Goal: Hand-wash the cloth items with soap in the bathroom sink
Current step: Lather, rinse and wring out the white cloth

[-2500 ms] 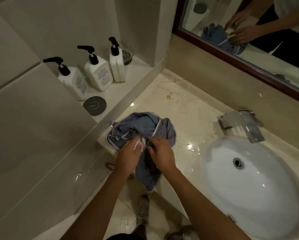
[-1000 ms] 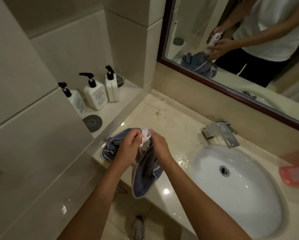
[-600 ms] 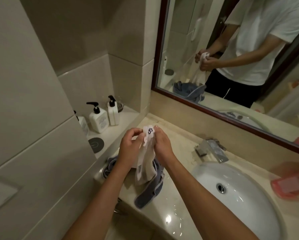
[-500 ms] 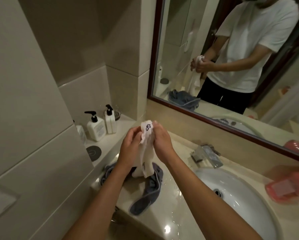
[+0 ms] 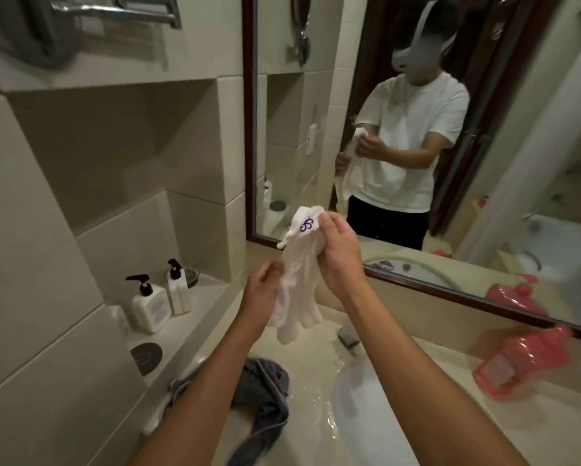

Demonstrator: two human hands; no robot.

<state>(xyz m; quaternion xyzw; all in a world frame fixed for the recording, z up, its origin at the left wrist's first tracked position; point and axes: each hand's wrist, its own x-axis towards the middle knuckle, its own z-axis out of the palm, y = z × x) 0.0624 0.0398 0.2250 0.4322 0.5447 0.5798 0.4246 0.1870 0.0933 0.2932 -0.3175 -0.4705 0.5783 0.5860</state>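
Observation:
A white cloth (image 5: 299, 284) with a dark embroidered mark near its top hangs in the air above the counter. My right hand (image 5: 338, 253) grips its upper part just below the mark. My left hand (image 5: 260, 294) holds the cloth lower down on its left side, fingers curled into the fabric. A blue-grey garment (image 5: 265, 395) with pale trim lies crumpled on the wet marble counter (image 5: 309, 391) below, partly hanging over the front edge. The white sink (image 5: 353, 415) is at the lower right, mostly hidden by my right forearm.
Two white pump bottles (image 5: 149, 306) and a dark round disc (image 5: 146, 354) sit on the ledge at left. A pink soap pack (image 5: 517, 361) lies on the counter at right. The faucet (image 5: 348, 338) peeks out behind my right arm. A mirror (image 5: 450, 129) spans the back wall.
Both hands pulled the white cloth out of the blue-grey garment and raised it high. My left hand has slid down the cloth. The view tilted up toward the mirror.

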